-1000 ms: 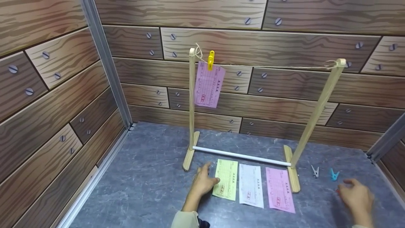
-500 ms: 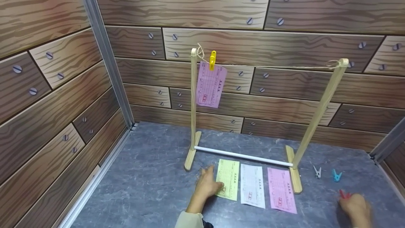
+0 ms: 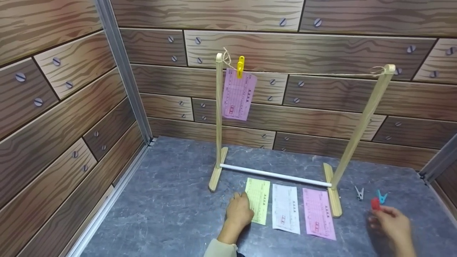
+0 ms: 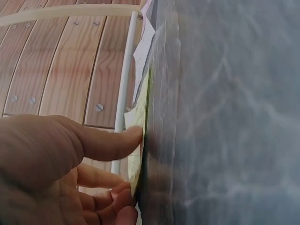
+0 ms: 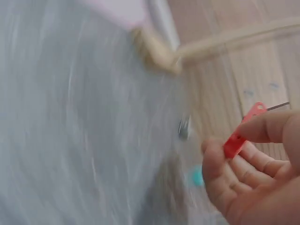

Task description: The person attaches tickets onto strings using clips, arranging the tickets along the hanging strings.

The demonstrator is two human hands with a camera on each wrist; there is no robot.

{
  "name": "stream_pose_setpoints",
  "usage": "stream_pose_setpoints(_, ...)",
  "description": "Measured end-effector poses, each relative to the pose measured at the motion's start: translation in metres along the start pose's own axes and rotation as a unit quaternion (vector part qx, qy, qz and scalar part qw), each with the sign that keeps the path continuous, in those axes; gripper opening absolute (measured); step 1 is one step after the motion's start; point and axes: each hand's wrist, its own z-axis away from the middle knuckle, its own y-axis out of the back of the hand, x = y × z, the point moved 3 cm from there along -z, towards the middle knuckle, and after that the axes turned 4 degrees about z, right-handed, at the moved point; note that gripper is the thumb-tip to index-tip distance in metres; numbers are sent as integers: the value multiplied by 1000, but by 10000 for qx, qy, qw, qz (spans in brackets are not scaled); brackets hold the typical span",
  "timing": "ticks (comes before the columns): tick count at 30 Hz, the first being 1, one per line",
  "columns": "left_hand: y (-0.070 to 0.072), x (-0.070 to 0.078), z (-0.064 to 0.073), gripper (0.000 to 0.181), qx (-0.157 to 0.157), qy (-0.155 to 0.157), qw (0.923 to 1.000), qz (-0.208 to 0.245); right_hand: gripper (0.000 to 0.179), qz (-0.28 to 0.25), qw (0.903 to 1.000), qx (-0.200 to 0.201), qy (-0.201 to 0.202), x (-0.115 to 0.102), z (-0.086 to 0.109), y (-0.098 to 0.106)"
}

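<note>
My left hand (image 3: pixel 239 211) is at the left edge of the yellow-green paper slip (image 3: pixel 260 200). In the left wrist view its thumb and curled fingers pinch that slip (image 4: pixel 139 110) at the edge. A red clothespin (image 5: pixel 241 133) is pinched between the thumb and fingers of my right hand (image 3: pixel 394 223), above the table's right side. White (image 3: pixel 285 208) and pink (image 3: pixel 319 214) printed slips lie flat beside the yellow-green one. Another pink slip (image 3: pixel 237 98) hangs from a string (image 3: pixel 314 74) under a yellow clothespin (image 3: pixel 240 67).
The string runs between two wooden posts (image 3: pixel 364 125), joined low down by a white rod (image 3: pixel 275 174). Right of the stand lie a grey clothespin (image 3: pixel 360 193) and a blue one (image 3: pixel 381 196). A wood-patterned wall (image 3: pixel 214 39) rises behind the grey table (image 3: pixel 171 214).
The fingers of my left hand have curled in at the yellow-green slip's edge. My right hand has lifted the red clothespin and moved slightly left with it.
</note>
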Motion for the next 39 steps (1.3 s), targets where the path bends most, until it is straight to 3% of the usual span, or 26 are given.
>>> stream_pose_setpoints(2, 1, 0, -1, 54, 35, 11, 10000, -2, 14, -1241, 9917, -313, -130, -1, 6, -6)
stream_pose_setpoints(3, 1, -1, -1, 54, 57, 15, 10000, 47, 21, -1781, 9825, -474, -284, -1, 9, -9)
stream_pose_setpoints(4, 1, -2, -1, 55, 43, 40, 9999, 115, 23, -2088, 9755, -607, -336, -1, 12, -11)
stream_pose_setpoints(6, 1, -4, -2, 60, 46, 82, 9993, 354, 25, -2552, 9624, -854, -375, 1, 18, -14)
stream_pose_setpoints(12, 4, -16, -5, 72, -121, 22, 9949, 1001, 25, -3246, 9355, -1361, -304, 13, 32, -19)
stream_pose_setpoints(16, 7, -25, -9, 69, -388, -147, 9902, 1334, 24, -3597, 9203, -1533, -147, 18, 36, -23)
stream_pose_setpoints(19, 10, -30, -12, 64, -559, -265, 9836, 1696, 22, -3712, 9152, -1570, -62, 17, 37, -25)
stream_pose_setpoints(25, 15, -31, -19, 68, -732, -651, 9645, 2454, 31, -3704, 9145, -1609, 243, 10, 37, -32)
stream_pose_setpoints(29, 19, -30, -22, 75, -786, -843, 9508, 2876, 23, -3555, 9213, -1564, 170, 5, 36, -39)
stream_pose_setpoints(31, 22, -29, -24, 77, -792, -906, 9433, 3093, 19, -3569, 9202, -1604, 110, 4, 35, -42)
stream_pose_setpoints(36, 25, -26, -25, 80, -701, -977, 9263, 3570, 19, -3998, 8974, -1820, 415, 10, 31, -49)
stream_pose_setpoints(39, 26, -23, -24, 78, -646, -1000, 9215, 3698, 17, -4154, 8909, -1810, 309, 20, 30, -51)
